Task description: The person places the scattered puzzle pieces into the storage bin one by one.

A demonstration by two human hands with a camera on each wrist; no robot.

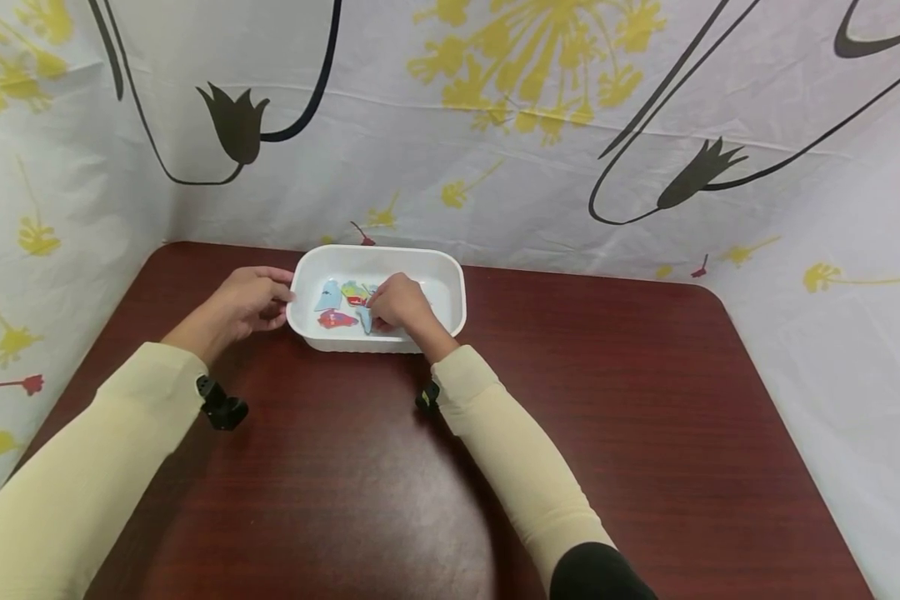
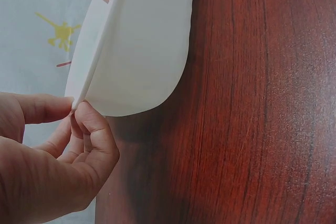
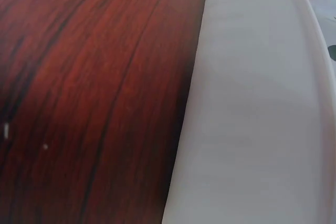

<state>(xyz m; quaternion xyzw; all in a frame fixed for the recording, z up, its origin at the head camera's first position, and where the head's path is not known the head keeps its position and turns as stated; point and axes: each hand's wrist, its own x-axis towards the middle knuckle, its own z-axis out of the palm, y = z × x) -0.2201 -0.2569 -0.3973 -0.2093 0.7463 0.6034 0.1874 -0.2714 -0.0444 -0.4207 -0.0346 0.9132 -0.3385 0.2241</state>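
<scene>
A white plastic tub (image 1: 450,312) with rounded corners stands near the far edge of the table. My left hand (image 1: 258,302) pinches its left rim between thumb and fingers; the left wrist view shows this grip (image 2: 79,156) up close. Over the inside of the tub, my right hand (image 1: 399,302) reaches down with bent fingers. Flat, colourful cutout pieces lie on the tub's floor: a light blue one (image 1: 329,296), a pink-red one (image 1: 336,319), a green and yellow one (image 1: 352,290) and a small blue one (image 1: 365,320) at my right fingertips. I cannot tell whether those fingers hold a piece.
Dark reddish wood-grain table (image 1: 330,483) extends in front of the tub and to its right. A white cloth (image 1: 390,158) printed with yellow and dark flowers hangs behind and along both sides. The tub's outer side wall (image 3: 252,103) fills much of the right wrist view.
</scene>
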